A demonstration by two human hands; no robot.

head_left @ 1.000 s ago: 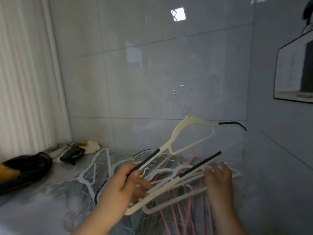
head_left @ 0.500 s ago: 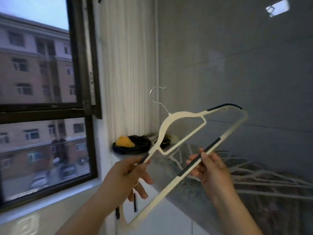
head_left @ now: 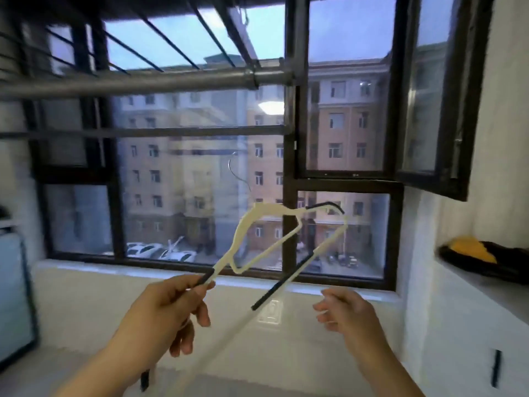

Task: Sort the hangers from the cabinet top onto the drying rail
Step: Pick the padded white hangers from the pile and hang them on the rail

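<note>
My left hand (head_left: 166,308) pinches the black-padded shoulder of a cream plastic hanger (head_left: 246,224) and holds it up in front of the window. The hanger's thin metal hook (head_left: 235,173) points upward, well below the grey drying rail (head_left: 137,83) that crosses the upper part of the view. My right hand (head_left: 347,313) hovers just right of the hanger's lower bar with loosely curled fingers, apart from it and holding nothing. The cabinet top (head_left: 486,290) with its white front is at the right edge; the other hangers are out of view.
A dark-framed window (head_left: 289,179) fills the wall ahead, with one sash (head_left: 435,110) swung open into the room at the upper right. A black and yellow bundle (head_left: 483,257) lies on the cabinet top. A white sill (head_left: 143,270) runs below the window.
The view has swung left from the cabinet and wall to the window and rail. My right hand has let go of the hanger's lower bar; my left hand still carries the hanger.
</note>
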